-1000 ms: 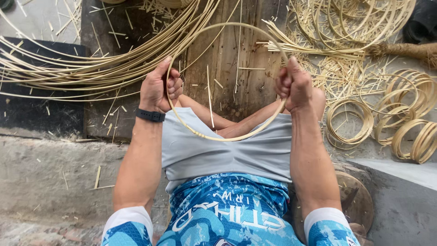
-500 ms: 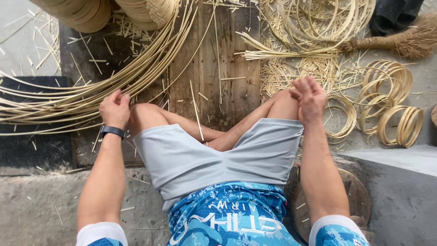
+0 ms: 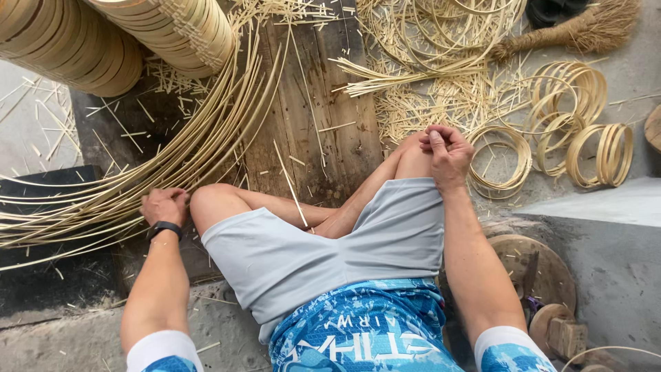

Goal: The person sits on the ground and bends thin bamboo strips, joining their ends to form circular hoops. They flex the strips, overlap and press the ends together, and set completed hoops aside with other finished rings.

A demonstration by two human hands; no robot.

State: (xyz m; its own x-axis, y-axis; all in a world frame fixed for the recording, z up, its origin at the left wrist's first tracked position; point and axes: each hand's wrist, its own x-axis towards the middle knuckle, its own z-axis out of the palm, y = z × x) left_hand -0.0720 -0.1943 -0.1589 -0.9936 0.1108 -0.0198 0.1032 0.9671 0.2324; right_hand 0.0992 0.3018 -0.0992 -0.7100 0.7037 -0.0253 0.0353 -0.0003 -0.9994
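Observation:
I sit cross-legged over wooden planks (image 3: pixel 313 131). My left hand (image 3: pixel 164 205), with a black wristband, reaches to the left beside my knee. Its fingers are curled into a bundle of long pale bamboo strips (image 3: pixel 138 186) that sweeps in an arc from the left edge up to the top. My right hand (image 3: pixel 446 148) rests on my raised right knee with its fingers closed; nothing shows in it. A single loose strip (image 3: pixel 289 182) lies across the planks between my legs.
Stacks of round bamboo rims (image 3: pixel 76 52) stand at the top left. Small coiled bamboo rings (image 3: pixel 599 151) and loose slivers lie to the right, with a straw broom (image 3: pixel 571 31) above them. A round wooden block (image 3: pixel 544 265) sits by my right hip.
A second ago both hands held a bent strip in front of my knees. The left hand has since gone left into the strip bundle, and the right hand has settled on my knee.

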